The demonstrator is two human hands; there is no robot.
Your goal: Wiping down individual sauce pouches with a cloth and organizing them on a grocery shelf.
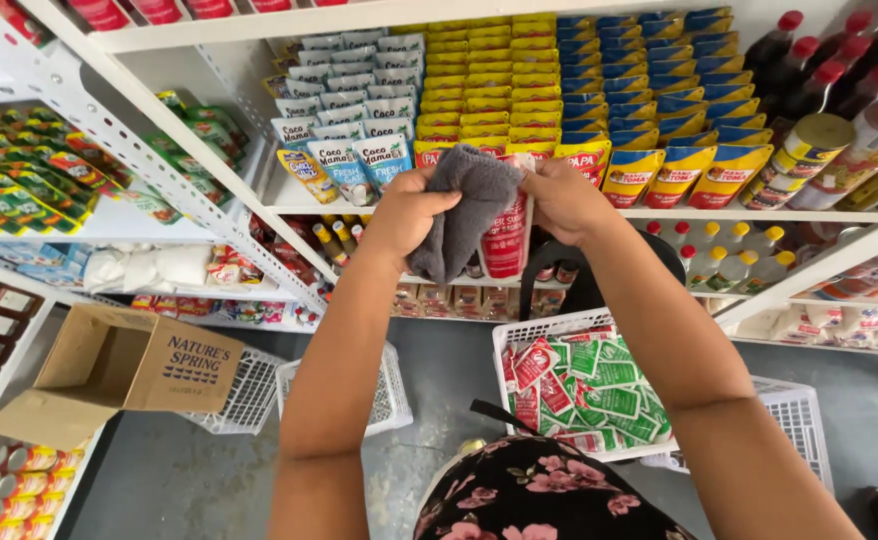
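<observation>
My left hand (411, 212) grips a grey cloth (464, 208) and presses it against a red pouch (508, 238). My right hand (564, 198) holds that pouch by its top, in front of a white shelf (759, 214). The cloth hangs down over the pouch's left side. Both hands are raised at shelf height, close together. Below my right arm a white basket (549, 328) holds several red and green sachets (599, 392).
Shelves carry rows of yellow, blue and pale pouches (519, 90), dark bottles (819, 70) and jars at the right. An open cardboard box (129, 365) and empty white baskets (259, 390) lie on the grey floor at left. Cans (19, 490) line the low left shelf.
</observation>
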